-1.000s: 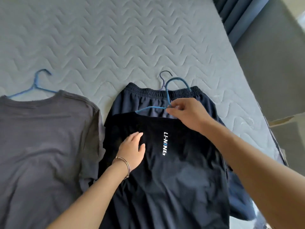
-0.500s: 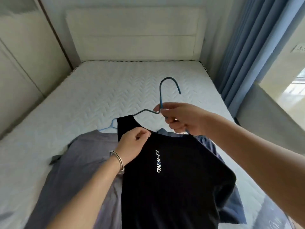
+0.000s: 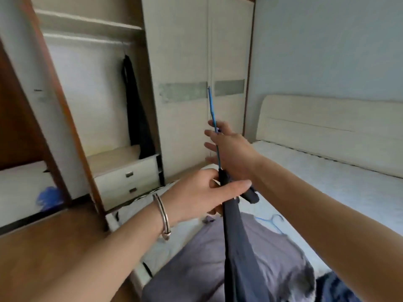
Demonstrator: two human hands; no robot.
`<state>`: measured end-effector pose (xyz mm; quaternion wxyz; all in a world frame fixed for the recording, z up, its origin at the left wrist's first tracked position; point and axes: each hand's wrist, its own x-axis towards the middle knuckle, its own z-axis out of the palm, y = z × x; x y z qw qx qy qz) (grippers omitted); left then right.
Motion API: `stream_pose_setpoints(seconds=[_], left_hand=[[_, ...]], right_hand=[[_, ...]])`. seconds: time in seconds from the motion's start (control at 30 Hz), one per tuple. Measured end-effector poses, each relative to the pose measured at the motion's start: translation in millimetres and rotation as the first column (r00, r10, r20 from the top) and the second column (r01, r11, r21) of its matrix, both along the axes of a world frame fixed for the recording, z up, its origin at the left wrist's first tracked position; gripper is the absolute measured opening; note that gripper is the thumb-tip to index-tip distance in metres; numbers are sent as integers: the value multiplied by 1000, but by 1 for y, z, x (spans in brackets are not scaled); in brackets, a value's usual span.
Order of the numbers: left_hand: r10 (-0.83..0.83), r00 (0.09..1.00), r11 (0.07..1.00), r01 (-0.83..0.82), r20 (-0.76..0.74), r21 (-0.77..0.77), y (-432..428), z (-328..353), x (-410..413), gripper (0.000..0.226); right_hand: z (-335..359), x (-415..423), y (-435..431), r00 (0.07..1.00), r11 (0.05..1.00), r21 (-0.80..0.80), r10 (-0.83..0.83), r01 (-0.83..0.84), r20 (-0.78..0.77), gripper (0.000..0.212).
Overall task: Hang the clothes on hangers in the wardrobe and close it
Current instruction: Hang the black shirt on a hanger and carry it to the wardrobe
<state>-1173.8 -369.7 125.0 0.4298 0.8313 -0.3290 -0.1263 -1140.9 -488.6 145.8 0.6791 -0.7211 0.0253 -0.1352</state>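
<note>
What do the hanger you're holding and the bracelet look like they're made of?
Hanger: thin rod with a matte blue coating, probably coated wire; the core doesn't show. Bracelet: smooth, shiny silver-coloured band, likely metal.

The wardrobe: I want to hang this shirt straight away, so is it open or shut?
Open on the left: the wardrobe shows its rail, shelf and a dark garment hanging inside. The right-hand doors are shut.

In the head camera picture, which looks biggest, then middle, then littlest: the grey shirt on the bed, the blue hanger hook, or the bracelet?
1. grey shirt, by far the biggest.
2. blue hanger hook and bracelet look about alike. The bracelet is nearer the camera, so it may only seem as big; I would not rank those two.
</note>
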Motion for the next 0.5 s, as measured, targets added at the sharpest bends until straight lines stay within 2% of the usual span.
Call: stream_pose_setpoints(seconds=[0.1,0.17,0.23,0.3,0.33,0.5], left_hand=[[204,960,977,-212,194,25,66,-1,47,26],[294,908,944,-325,299,57,119,-1,84,24],[362,856,911,-409,368,55,177,2,117,19],[444,778,866,-500,445,11,234,12,146,23],[487,734,838,-545,473,-18,259,17,159,24],[608,547,744,-646,576,-171,359,39,210,21]], right_hand=[[8,43,75,995,986,-137,98,-95,13,34],[18,70,118,978,955,-223,206,-197,16,37],[31,95,157,961,933,-266,269,-243,66,32],[46,123,197,959,938,-293,236,-183,155,17],[52,137,215,954,920,-367,221,-134,205,12],[70,195,300,872,742,-663,252,104,419,8]])
